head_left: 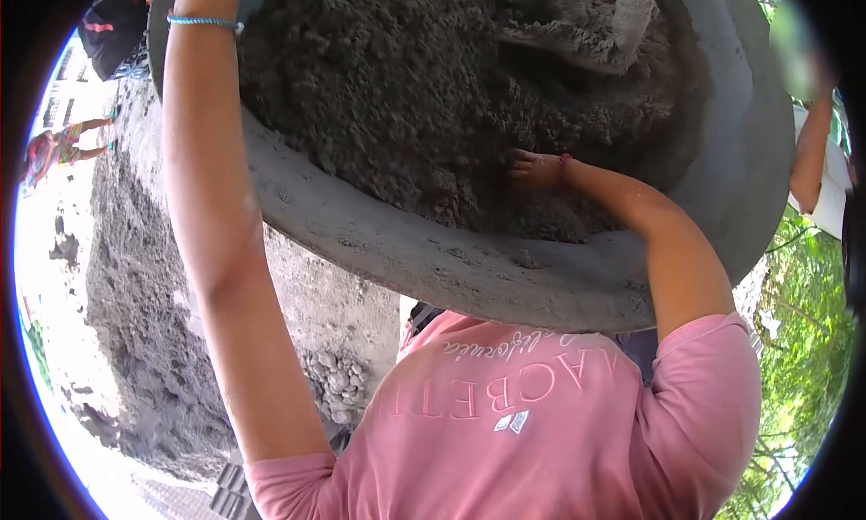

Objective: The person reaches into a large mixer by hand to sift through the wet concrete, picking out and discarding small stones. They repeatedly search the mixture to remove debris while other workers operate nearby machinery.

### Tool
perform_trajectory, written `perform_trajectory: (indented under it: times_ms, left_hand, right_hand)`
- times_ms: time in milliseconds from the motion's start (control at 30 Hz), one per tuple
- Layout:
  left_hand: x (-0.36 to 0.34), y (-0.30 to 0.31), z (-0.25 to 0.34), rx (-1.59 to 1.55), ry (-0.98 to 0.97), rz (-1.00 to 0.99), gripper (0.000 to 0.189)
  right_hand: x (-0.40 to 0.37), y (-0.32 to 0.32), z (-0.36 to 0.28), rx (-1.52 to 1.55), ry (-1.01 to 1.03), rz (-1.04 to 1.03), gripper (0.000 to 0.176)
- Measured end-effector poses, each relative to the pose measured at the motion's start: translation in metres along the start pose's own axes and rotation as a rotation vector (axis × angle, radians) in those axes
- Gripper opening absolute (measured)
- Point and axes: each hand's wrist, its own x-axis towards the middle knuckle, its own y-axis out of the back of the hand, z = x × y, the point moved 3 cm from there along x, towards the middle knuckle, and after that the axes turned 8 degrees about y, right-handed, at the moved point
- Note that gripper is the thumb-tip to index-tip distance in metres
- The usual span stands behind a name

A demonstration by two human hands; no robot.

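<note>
A large round grey basin [361,240] holds a heap of coarse, dark grey material [388,96]. My right hand [537,170], with a dark red band at its wrist, touches this material near the basin's near side. Its fingers look slightly apart and bent, the tips partly lost in shadow, and no object shows in them. My left arm stretches up along the basin's left edge with a blue band at the wrist; the hand is beyond the top of the view. A grey-coated, bar-like piece [636,19] stands in the basin at the upper right.
Rough grey ground and a pile of stones [338,385] lie below the basin. Another person [63,150] is at the far left, beyond a dark hanging item [110,28]. At the right edge a person's arm [814,150] shows, with green plants [812,312] below.
</note>
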Motion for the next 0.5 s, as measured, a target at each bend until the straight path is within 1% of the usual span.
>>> perform_trajectory:
  times_ms: [33, 67, 167, 233, 300, 333, 367, 433, 500]
  left_hand:
    - [-0.002, 0.001, 0.003, 0.006, -0.031, 0.042, 0.029]
    - [-0.002, -0.001, 0.009, 0.015, -0.062, 0.043, 0.028]
    - [-0.004, -0.011, 0.017, 0.051, -0.143, 0.059, 0.028]
    - [-0.008, -0.017, 0.02, 0.038, -0.126, 0.019, 0.029]
    - [-0.002, -0.035, -0.002, 0.067, -0.108, 0.045, 0.038]
    - [-0.007, -0.029, 0.004, 0.048, -0.014, -0.013, 0.037]
    - [-0.005, -0.031, -0.001, 0.018, -0.035, -0.009, 0.038]
    - [-0.005, -0.028, 0.002, 0.025, -0.035, 0.021, 0.038]
    - [-0.006, -0.02, 0.007, -0.015, -0.08, 0.022, 0.037]
  right_hand:
    - [-0.003, -0.01, -0.004, -0.049, -0.05, 0.015, 0.043]
    - [-0.01, -0.021, -0.005, -0.106, -0.099, 0.03, 0.043]
    - [-0.03, -0.023, -0.021, -0.252, -0.134, -0.002, 0.043]
    - [-0.027, -0.042, -0.028, -0.188, -0.025, -0.293, 0.052]
    - [-0.038, -0.046, -0.039, -0.085, -0.051, -0.24, 0.049]
    - [-0.039, -0.063, -0.043, -0.01, -0.071, -0.385, 0.046]
    - [-0.046, -0.08, -0.047, 0.077, -0.09, -0.533, 0.044]
    - [-0.077, -0.089, -0.06, 0.323, -0.286, -0.421, 0.041]
    - [-0.104, -0.097, -0.068, 0.4, -0.267, -0.416, 0.031]
